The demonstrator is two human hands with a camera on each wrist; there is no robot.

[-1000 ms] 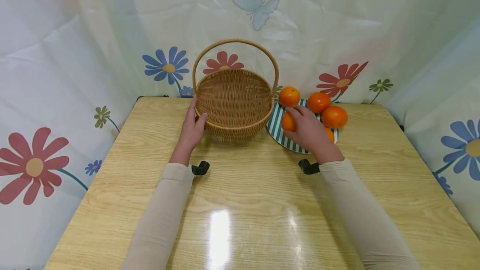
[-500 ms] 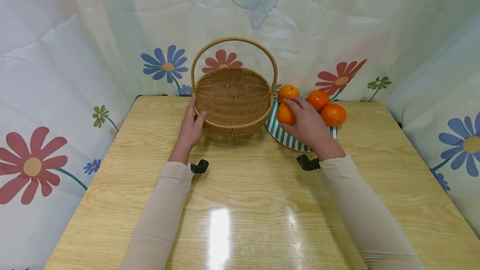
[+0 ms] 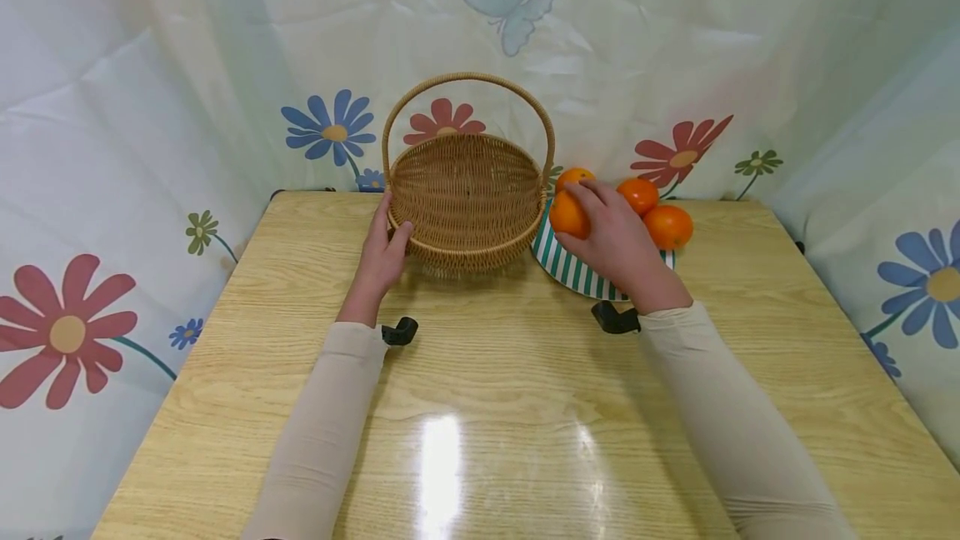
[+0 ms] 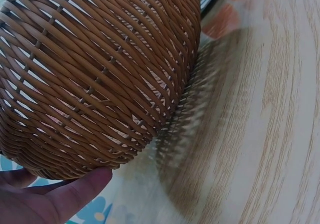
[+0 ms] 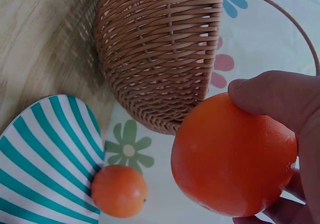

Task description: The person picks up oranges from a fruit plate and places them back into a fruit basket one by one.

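Observation:
A wicker basket (image 3: 467, 198) with a tall arched handle stands at the back of the table. My left hand (image 3: 382, 257) rests against its left side, fingers straight; in the left wrist view the thumb (image 4: 82, 191) touches the weave. My right hand (image 3: 618, 240) holds an orange (image 3: 569, 215) between thumb and fingers, above a green-and-white striped plate (image 3: 573, 273). The held orange (image 5: 232, 156) hangs clear of the plate in the right wrist view. Behind it sits another orange (image 3: 575, 177), partly covered.
Two more oranges, one at the back (image 3: 639, 194) and one at the right (image 3: 669, 227), lie at the plate's far right. A floral curtain (image 3: 600, 65) hangs behind the wooden table (image 3: 510, 390). Black wrist mounts jut inward from both sleeves.
My right hand has lifted the orange off the plate and moved it slightly up and left. The lower orange seen beside the hand is now hidden. The left hand stays at the basket.

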